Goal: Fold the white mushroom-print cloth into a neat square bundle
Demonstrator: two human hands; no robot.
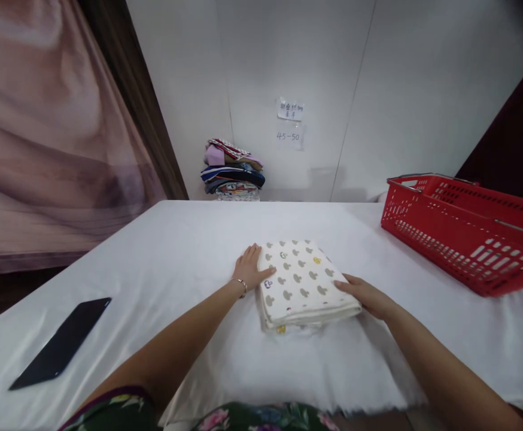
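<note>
A white folded cloth (304,278) with grey, mushroom-like shapes and a few yellow ones lies on the white-covered table in front of me. Flat along its left edge rests my left hand (250,266), open, its fingers stretched away from me and its thumb on top of the cloth. At the opposite edge, my right hand (367,294) grips the cloth's side with the thumb over the top; its other fingers are partly hidden. Layers of the fold show at the near edge.
A red plastic basket (445,236) with metal handles stands on the right. At the far edge, by the wall, is a stack of folded fabrics (233,170). A black phone (61,344) lies at the left, near a pink curtain (55,131). Paper notes (289,126) hang on the wall.
</note>
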